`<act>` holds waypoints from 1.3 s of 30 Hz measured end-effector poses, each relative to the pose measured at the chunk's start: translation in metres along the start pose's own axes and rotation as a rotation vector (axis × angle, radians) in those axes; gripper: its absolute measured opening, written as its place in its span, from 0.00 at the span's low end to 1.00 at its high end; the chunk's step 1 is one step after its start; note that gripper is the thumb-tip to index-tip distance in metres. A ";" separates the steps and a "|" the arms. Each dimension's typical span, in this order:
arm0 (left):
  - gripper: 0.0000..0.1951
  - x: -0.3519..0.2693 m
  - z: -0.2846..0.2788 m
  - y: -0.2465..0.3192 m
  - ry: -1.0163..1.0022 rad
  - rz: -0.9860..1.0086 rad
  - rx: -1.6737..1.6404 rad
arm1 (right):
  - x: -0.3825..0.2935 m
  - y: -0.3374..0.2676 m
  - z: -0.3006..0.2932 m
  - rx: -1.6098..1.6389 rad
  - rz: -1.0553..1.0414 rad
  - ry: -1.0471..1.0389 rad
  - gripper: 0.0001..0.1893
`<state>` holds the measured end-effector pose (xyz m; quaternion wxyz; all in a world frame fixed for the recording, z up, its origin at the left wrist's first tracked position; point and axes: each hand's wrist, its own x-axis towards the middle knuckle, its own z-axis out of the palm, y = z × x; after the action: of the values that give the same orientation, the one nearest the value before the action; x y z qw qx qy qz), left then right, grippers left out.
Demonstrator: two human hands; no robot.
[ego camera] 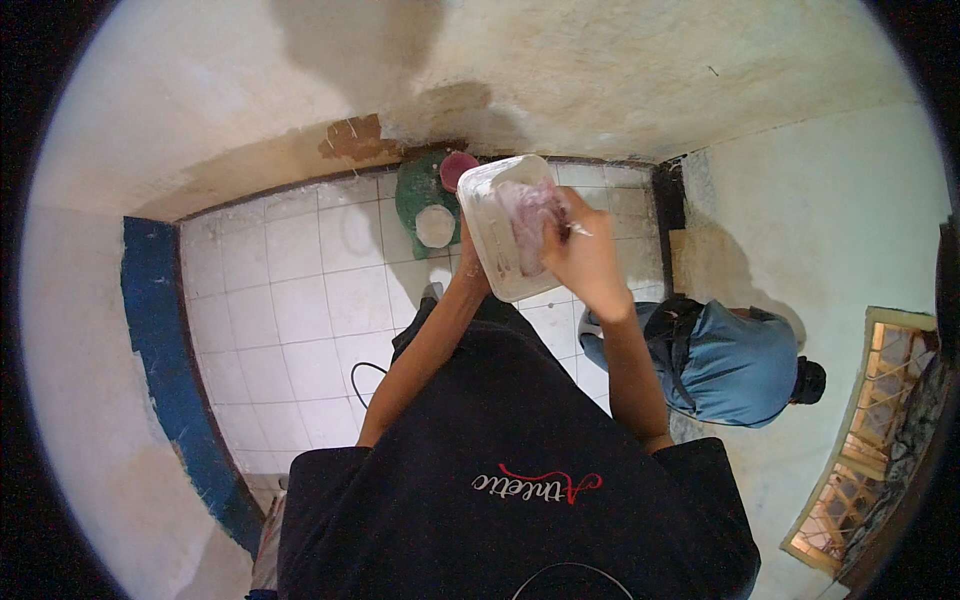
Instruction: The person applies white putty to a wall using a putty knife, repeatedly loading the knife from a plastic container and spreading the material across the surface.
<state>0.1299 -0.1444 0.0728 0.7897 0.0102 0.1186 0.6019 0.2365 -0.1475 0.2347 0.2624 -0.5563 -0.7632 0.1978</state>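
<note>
My left hand [472, 259] holds a clear rectangular plastic container [491, 259] from its left side, tilted so that I look into it; most of the fingers are hidden behind its wall. White smears mark the inside of the container. In my right hand [589, 247] is a crumpled, wet-looking pinkish cloth or bag [529, 217], pressed into the container. Some white stuff sticks to my right fingers. Blur hides the finer detail of the cloth.
Below on the white tile floor [300, 300] lies a green sheet or mat [412, 187] with a pink bowl [458, 171] and a round whitish container [435, 226]. A person in a blue shirt [739, 364] is low down at right, near the wall. A patchy wall [570, 97] stands ahead.
</note>
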 end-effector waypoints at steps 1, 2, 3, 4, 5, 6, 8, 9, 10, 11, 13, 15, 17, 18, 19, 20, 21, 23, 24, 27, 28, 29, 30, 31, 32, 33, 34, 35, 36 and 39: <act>0.36 0.000 0.004 0.000 0.010 0.022 0.017 | 0.003 -0.001 -0.010 -0.017 0.001 0.049 0.13; 0.36 -0.001 0.007 -0.001 0.022 0.070 0.050 | 0.006 -0.001 -0.016 -0.033 0.001 0.098 0.13; 0.34 -0.003 0.017 0.001 0.024 0.168 0.134 | 0.007 0.001 -0.014 -0.038 0.001 0.102 0.13; 0.34 -0.004 0.014 0.001 0.018 0.165 0.132 | 0.007 0.004 -0.009 -0.042 -0.003 0.071 0.13; 0.38 -0.006 0.006 0.001 -0.048 0.049 -0.006 | 0.007 0.006 -0.005 -0.046 -0.006 0.040 0.13; 0.43 -0.008 0.007 0.002 -0.111 -0.064 -0.145 | 0.005 0.006 0.001 -0.024 0.026 -0.034 0.13; 0.43 -0.007 0.010 0.001 -0.037 -0.052 -0.075 | 0.004 0.006 -0.003 -0.010 0.002 -0.009 0.12; 0.44 -0.008 0.011 0.002 0.047 -0.032 -0.002 | 0.004 0.006 -0.004 0.013 -0.024 0.008 0.12; 0.44 -0.006 0.007 0.000 0.051 -0.024 -0.006 | 0.005 0.006 -0.009 0.014 -0.029 0.000 0.12; 0.45 -0.002 0.002 -0.003 0.009 -0.017 -0.028 | 0.007 0.005 -0.016 -0.025 -0.008 0.054 0.12; 0.46 -0.003 0.006 -0.001 -0.041 -0.026 -0.046 | 0.004 0.004 -0.016 -0.070 0.023 0.124 0.11; 0.48 -0.009 0.013 0.003 -0.120 0.007 0.060 | -0.001 0.003 -0.005 -0.151 0.030 0.019 0.11; 0.48 -0.013 0.021 0.006 -0.056 -0.004 0.089 | -0.003 0.012 -0.004 -0.086 0.045 0.020 0.11; 0.49 -0.016 0.022 0.008 0.014 -0.002 0.116 | -0.003 0.013 -0.004 -0.017 0.052 0.010 0.11; 0.49 -0.015 0.021 0.007 0.016 0.001 0.116 | -0.004 0.012 -0.005 -0.015 0.050 0.008 0.11; 0.42 -0.012 0.019 0.005 0.019 0.080 0.102 | -0.004 0.010 -0.007 -0.023 0.059 0.028 0.10; 0.35 -0.011 0.023 0.006 0.020 0.153 0.089 | -0.004 0.008 -0.008 -0.033 0.074 0.054 0.10; 0.38 -0.013 0.030 0.009 -0.150 0.195 0.130 | -0.005 0.003 0.001 -0.131 0.039 0.031 0.09; 0.39 -0.014 0.031 0.011 -0.236 0.218 0.153 | -0.005 0.000 0.007 -0.227 -0.001 0.006 0.08; 0.43 -0.021 0.029 0.015 -0.305 0.185 0.033 | -0.010 -0.005 0.016 -0.213 -0.012 0.040 0.08; 0.44 -0.024 0.030 0.016 -0.299 0.168 -0.013 | -0.011 -0.004 0.017 -0.192 -0.015 0.061 0.08; 0.46 -0.027 0.032 0.016 -0.170 0.119 0.038 | -0.010 -0.001 0.018 -0.191 -0.016 0.062 0.08; 0.48 -0.032 0.034 0.017 -0.040 0.068 0.087 | -0.008 0.000 0.019 -0.129 -0.049 0.090 0.08; 0.48 -0.035 0.032 0.015 -0.039 0.067 0.087 | -0.008 0.000 0.019 -0.067 -0.081 0.118 0.09; 0.47 -0.037 0.029 0.012 -0.014 0.042 0.058 | -0.008 -0.002 0.016 -0.067 -0.080 0.118 0.09; 0.46 -0.039 0.029 0.011 0.012 0.019 0.029 | -0.005 -0.011 0.009 0.006 -0.020 0.068 0.10; 0.46 -0.039 0.028 0.011 0.012 0.019 0.028 | -0.003 -0.019 0.004 0.080 0.040 0.017 0.12; 0.46 -0.040 0.027 0.010 0.024 0.043 0.050 | -0.002 -0.023 0.002 0.079 0.040 0.016 0.12; 0.47 -0.039 0.030 0.010 0.034 0.063 0.076 | -0.001 -0.027 0.000 0.068 0.034 0.051 0.11; 0.47 -0.039 0.038 0.009 0.045 0.085 0.095 | -0.003 -0.035 0.014 0.004 -0.034 0.065 0.12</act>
<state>0.1193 -0.1743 0.1183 0.7591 0.0390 0.1640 0.6288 0.2028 -0.1610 0.2438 0.2915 -0.5487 -0.7634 0.1765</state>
